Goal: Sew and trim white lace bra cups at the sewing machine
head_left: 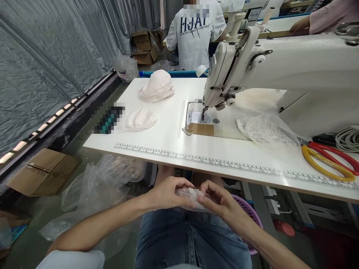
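Over my lap, below the front edge of the white table (168, 138), both hands are closed on a small piece of white lace (191, 194). My left hand (165, 194) curls round its left side. My right hand (217, 200) pinches its right side with bent fingers. Part of the lace is hidden between the fingers. The white sewing machine (280, 63) stands on the table ahead, its needle over the metal plate (200, 118).
On the table lie a pink hat (157, 86), a white lace piece (140, 119), a bag of lace (266, 130) and red and yellow scissors (328, 158). A purple basket (251, 215) sits by my right knee. Plastic bags and a cardboard box (42, 172) lie on the floor at left. A person in a white T-shirt (195, 33) stands behind the table.
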`<state>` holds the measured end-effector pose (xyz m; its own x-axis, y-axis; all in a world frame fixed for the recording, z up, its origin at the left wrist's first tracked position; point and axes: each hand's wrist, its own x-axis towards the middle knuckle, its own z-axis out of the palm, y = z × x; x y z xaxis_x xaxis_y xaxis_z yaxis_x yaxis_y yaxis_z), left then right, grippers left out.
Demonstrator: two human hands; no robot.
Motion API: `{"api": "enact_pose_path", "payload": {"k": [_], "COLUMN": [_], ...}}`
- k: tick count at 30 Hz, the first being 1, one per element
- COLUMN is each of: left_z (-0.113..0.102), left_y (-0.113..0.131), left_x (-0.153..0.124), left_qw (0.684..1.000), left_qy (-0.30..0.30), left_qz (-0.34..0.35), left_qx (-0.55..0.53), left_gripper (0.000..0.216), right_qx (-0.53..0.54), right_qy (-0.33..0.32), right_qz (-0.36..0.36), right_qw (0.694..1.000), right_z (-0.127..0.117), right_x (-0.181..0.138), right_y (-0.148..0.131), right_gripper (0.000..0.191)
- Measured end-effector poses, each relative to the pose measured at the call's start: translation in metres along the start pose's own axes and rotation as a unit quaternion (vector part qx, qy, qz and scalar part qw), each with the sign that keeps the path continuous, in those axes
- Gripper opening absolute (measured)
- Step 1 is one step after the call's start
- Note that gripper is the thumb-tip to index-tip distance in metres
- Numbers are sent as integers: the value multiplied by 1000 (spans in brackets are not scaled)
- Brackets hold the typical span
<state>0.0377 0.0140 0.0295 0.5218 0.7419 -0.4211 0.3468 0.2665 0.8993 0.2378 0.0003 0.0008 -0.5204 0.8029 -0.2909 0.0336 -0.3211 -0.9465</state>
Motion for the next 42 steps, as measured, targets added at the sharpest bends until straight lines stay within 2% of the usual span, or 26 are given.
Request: {"api": "enact_pose_path", "payload": {"k": [4, 7, 10, 15, 19, 23, 26, 31, 36, 39, 42], "left_z": [3, 4, 4, 3, 2, 3, 5, 4, 2, 2, 3], "left_y": [-3, -3, -5, -5, -4, -6, -10, -14, -12, -10, -7], "left_x": [2, 3, 4, 4, 2, 4, 6, 7, 7, 8, 9], "left_qw": [1000, 999, 999, 999, 999, 998, 998, 997, 996, 996, 998], "left_qy": [23, 28, 39, 42, 39, 44, 40, 45, 63, 62, 48], "left_qz": [-15, -15, -10, -6, -18, -14, -13, -12, -36, -37, -18], "left_qx": [-4, -20, -31, -22, -32, -32, -51, -63, -58, -59, -37], "left_gripper": [27, 23, 20, 16, 16, 19, 24, 26, 26, 23, 18], "right_qx": [-8, -21, -35, -112, -210, -303, -338, -324, -326, -350, -357], "right_qy": [17, 25, 4, -9, 28, 53, 77, 59, 74, 82, 67], "right_qz": [-4, 4, 10, -20, -81, -173, -211, -200, -183, -174, -161], "right_qw": [1000, 999, 999, 993, 974, 936, 914, 923, 924, 917, 918], "right_z": [0, 1, 2, 0, -1, 3, 5, 3, -10, -17, -18], "right_x": [3, 4, 5, 9, 7, 6, 7, 6, 0, -5, -8], "right_y": [3, 1, -4, -4, 1, 5, 6, 5, 9, 12, 8], "right_gripper": [28, 28, 26, 31, 21, 17, 8, 9, 12, 5, 27]}}
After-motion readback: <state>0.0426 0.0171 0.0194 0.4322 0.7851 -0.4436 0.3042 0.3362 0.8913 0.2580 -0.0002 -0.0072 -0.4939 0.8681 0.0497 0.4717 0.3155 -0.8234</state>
